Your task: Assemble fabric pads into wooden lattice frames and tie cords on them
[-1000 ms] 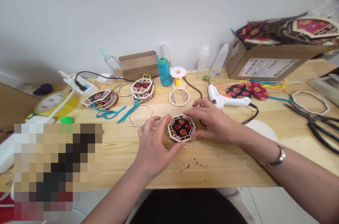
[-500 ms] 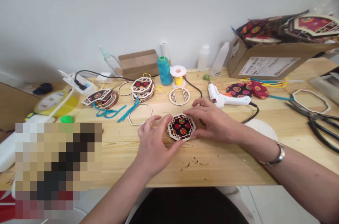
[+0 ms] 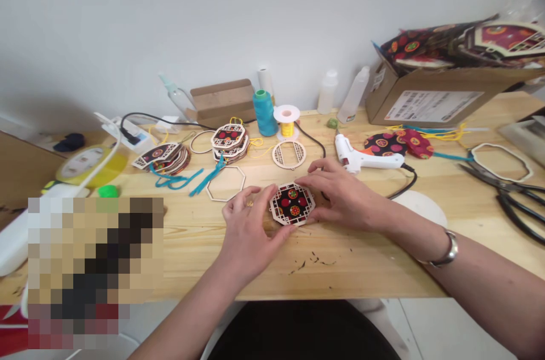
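Note:
An octagonal wooden lattice frame (image 3: 293,204), backed with dark floral fabric, is held just over the table in the middle of the view. My left hand (image 3: 251,229) grips its left side, thumb along the lower edge and fingers at the upper left. On the other side, my right hand (image 3: 336,195) pinches the right edge between thumb and fingers. A bare octagonal wooden ring (image 3: 225,199) lies beyond my left hand. Behind the held frame rests a round lattice piece (image 3: 289,154). A white glue gun (image 3: 366,159) lies past my right hand.
Stacked octagonal pieces (image 3: 230,141) and fan-shaped pieces (image 3: 162,158) stand at the back left. A teal thread cone (image 3: 264,114) and a yellow thread spool (image 3: 287,121) are near the wall. Black-handled scissors (image 3: 508,192) and a cardboard box (image 3: 443,101) are at right.
Almost nothing differs. Both hands keep hold of the octagonal frame in the same place.

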Demonstrator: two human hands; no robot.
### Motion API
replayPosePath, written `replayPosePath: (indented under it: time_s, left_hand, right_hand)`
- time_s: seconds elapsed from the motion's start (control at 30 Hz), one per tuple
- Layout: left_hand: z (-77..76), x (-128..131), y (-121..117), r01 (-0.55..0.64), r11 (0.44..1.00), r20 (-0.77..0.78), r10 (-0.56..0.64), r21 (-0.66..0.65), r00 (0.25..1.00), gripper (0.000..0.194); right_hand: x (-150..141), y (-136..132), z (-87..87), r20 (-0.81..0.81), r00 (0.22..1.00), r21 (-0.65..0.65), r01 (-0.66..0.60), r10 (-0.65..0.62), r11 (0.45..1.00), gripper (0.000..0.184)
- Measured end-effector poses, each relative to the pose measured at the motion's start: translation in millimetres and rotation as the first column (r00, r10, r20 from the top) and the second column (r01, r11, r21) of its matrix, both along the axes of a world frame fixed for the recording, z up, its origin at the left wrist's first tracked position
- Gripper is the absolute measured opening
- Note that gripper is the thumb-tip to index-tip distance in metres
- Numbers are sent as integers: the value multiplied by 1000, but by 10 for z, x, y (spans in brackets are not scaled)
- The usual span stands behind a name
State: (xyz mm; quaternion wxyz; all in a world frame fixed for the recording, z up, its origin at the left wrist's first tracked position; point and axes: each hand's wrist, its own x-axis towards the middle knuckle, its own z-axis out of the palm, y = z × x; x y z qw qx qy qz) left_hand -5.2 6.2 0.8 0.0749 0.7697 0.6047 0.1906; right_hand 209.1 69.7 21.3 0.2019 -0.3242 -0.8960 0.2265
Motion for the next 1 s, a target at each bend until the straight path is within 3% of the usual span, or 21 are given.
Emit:
replayPosePath:
  time_s: [0.7,1.0]
  left_hand:
    - [31,26,-1,-31,997,27,32,-66,999,69]
    - [3,11,0,-35,998,21,36,-56,999,67]
  right_hand:
    - [-11,-11,26,18,1000,-2,4,-4,1000,46]
    - [35,-6,19,47,999,24,22,-23,999,66]
